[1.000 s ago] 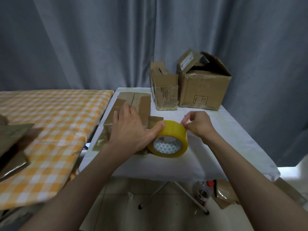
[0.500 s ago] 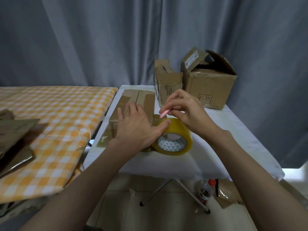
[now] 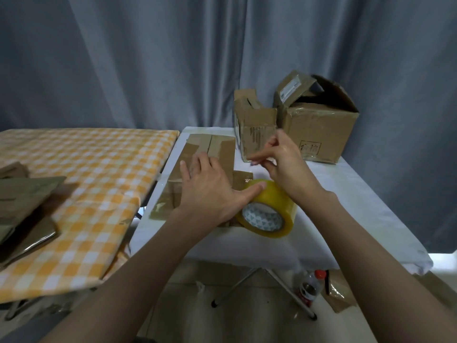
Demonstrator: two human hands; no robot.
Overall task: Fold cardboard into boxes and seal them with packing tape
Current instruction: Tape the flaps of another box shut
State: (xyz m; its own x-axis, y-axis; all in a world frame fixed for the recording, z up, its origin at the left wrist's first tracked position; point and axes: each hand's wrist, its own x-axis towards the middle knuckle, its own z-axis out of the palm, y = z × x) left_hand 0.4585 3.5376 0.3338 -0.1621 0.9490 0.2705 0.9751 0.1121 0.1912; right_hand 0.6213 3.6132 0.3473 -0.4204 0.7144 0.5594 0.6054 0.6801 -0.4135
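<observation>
While the flattened brown cardboard sheet (image 3: pixel 210 154) lies on the white-covered folding table (image 3: pixel 346 194), the left hand (image 3: pixel 210 189) presses flat on it, fingers straight, thumb touching the yellow packing-tape roll (image 3: pixel 268 211). Just above the roll, the right hand (image 3: pixel 284 162) pinches its fingertips together; whether tape is between them I cannot tell.

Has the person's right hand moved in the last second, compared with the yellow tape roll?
Yes. The right hand has risen off the tape roll and now hovers above it, towards the small cardboard box, fingers pinched together.
</observation>
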